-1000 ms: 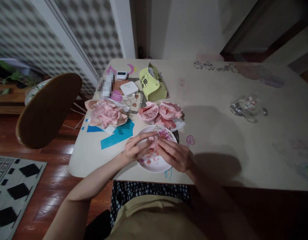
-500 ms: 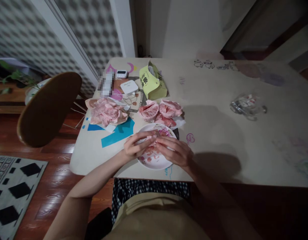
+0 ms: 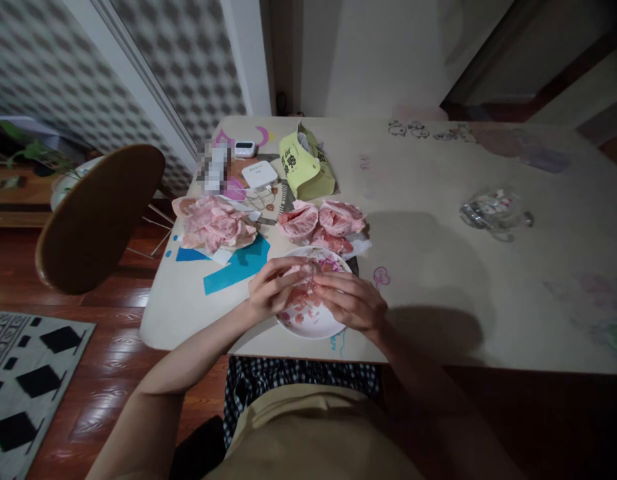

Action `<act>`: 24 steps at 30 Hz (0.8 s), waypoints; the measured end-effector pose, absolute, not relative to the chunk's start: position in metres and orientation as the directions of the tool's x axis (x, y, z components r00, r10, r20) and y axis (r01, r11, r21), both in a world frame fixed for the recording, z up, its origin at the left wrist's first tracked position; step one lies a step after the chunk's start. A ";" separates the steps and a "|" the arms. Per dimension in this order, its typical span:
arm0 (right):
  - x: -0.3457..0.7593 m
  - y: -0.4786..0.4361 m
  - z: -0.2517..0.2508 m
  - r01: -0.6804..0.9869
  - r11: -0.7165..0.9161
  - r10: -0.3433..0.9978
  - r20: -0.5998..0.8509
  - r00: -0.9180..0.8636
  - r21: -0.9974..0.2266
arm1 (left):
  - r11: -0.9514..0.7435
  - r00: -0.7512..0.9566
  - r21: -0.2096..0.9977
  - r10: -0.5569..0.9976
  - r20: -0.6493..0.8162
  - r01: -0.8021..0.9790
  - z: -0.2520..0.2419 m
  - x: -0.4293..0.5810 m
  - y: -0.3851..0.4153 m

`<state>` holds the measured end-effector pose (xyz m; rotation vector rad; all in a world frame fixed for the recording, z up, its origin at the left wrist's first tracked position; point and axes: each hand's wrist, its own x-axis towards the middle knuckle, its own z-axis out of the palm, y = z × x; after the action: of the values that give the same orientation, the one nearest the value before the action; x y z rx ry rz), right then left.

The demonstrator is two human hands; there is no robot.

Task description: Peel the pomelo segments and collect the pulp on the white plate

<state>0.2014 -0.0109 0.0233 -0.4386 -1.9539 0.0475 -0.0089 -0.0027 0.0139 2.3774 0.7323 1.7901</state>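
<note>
Over the plate [image 3: 315,329]: pink fruit piece [image 3: 308,268], apparently being peeled apart.
Left hand [image 3: 272,288]: fingertips pinching its left side.
Right hand [image 3: 353,300]: fingertips pinching opposite.
Next move: likely calls for gentle pulling above the loose pulp [image 3: 307,301].
Beyond: larger fruit chunks [image 3: 341,220].

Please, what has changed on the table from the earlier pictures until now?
Very little: the fingers of the left hand and right hand seem slightly rearranged around the pink piece between them; I cannot tell a clear direction. No letting go is visible. The plate, pink fruit segments and peel pile stayed in place.
</note>
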 end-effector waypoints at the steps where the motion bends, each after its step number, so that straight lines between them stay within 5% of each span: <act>1: 0.201 -0.011 0.025 0.291 0.926 0.335 0.879 -0.339 -0.240 | -0.878 0.189 0.346 0.420 0.887 0.330 0.014 -0.009 -0.002; 17: 0.197 -0.002 0.029 0.473 0.856 0.366 0.891 -0.268 -0.209 | -0.690 0.007 0.646 0.685 0.728 0.328 0.015 -0.009 0.005; 24: 0.199 0.000 0.028 0.514 0.842 0.388 0.845 -0.367 -0.164 | -0.659 -0.002 0.667 0.711 0.704 0.348 0.016 -0.009 0.007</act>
<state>0.1994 0.0000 0.0281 -0.6641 -2.0007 -0.1549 -0.0090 0.0070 0.0159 1.9785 1.1008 1.7069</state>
